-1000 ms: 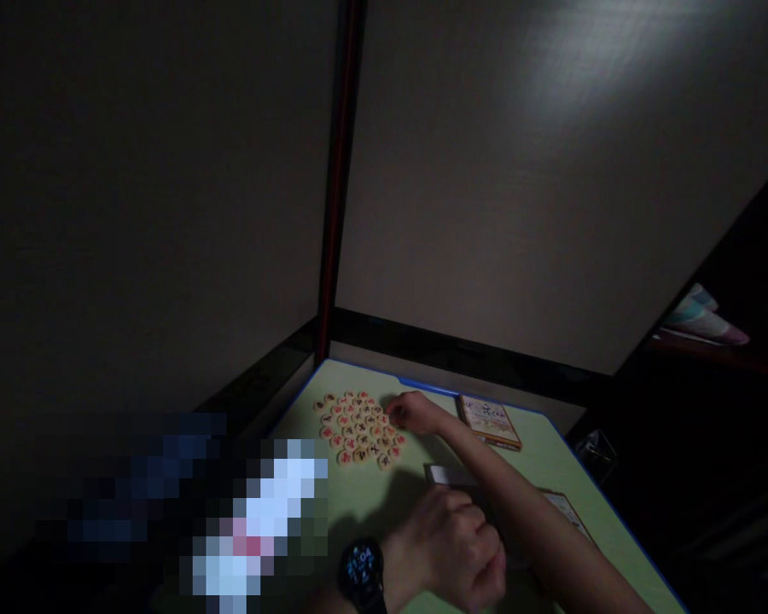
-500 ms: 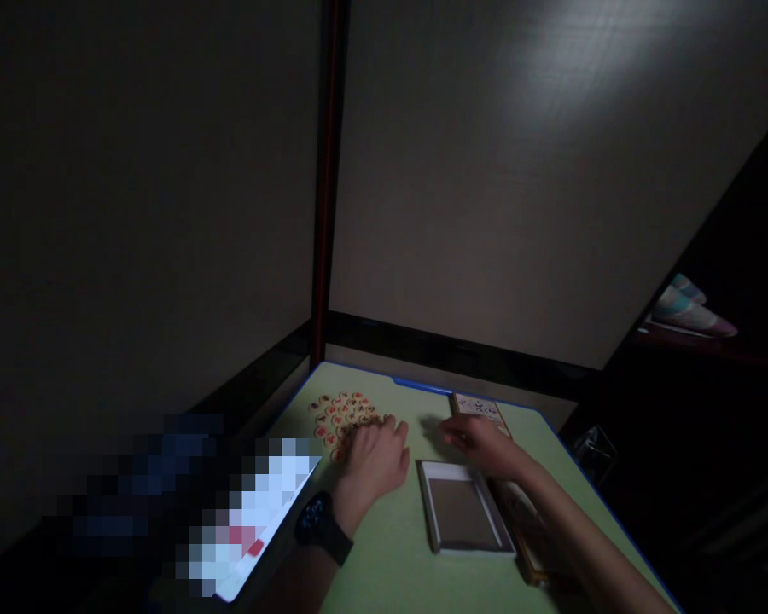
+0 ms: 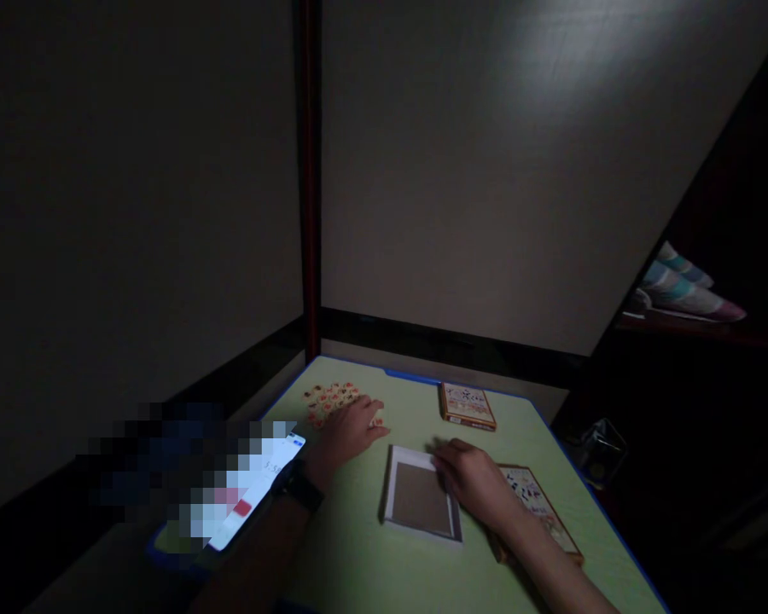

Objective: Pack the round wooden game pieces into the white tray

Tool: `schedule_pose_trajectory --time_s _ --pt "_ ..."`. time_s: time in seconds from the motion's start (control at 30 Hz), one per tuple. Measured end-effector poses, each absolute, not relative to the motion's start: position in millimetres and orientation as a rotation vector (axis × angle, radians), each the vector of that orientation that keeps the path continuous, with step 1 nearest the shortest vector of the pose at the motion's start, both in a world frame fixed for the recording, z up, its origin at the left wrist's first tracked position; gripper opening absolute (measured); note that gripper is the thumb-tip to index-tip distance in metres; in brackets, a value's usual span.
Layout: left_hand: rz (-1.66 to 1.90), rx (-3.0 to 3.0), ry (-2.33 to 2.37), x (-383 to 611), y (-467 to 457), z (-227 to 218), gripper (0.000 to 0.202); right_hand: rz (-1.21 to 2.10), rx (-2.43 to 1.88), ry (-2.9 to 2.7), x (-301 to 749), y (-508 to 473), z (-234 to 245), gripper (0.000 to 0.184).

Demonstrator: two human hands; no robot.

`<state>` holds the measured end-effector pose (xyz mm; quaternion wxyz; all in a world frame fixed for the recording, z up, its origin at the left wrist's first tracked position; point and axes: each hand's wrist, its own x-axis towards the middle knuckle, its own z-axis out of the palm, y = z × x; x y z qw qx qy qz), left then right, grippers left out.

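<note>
My right grip [image 3: 477, 479] has moved over to the open white box [image 3: 413, 457]. Its fingers are bent; I can't tell if they hold anything. My left grip [image 3: 351, 426] has its fingers apart, by the round game pieces [image 3: 331, 395] on the far left of the green tabletop [image 3: 364, 554].

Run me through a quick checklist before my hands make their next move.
1. Open box, open side up on the table: ok.
2. Left hand at the round pieces: ok.
3. All pieces visible: not ok, that hand covers some.
4. Right hand by the open box's far right corner: ok.
5. Right grip holding something: cannot tell, fingertips hidden.
6. Nearer printed box unobstructed: not ok, right forearm crosses it.
</note>
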<state>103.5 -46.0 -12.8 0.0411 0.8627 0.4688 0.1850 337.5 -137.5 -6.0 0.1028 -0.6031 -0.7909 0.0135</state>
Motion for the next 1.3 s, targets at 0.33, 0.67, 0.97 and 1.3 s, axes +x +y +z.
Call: schedule_pose_trajectory --time_s 0.33,0.67,0.97,1.3 --pt "0.17 2.686 1.691 57 -42 29 0.02 0.081 -1.704 -2.318 341 -136 -12 0.034" --pt "-0.003 2.789 1.576 63 -61 16 0.023 0.058 -1.711 -2.335 340 -136 -10 0.034" --pt "-0.014 2.772 1.602 55 -51 15 0.024 0.041 -1.712 -2.354 339 -136 -8 0.034" --pt "-0.012 2.774 1.456 54 -42 11 0.018 0.037 -1.698 -2.369 339 -138 -8 0.035"
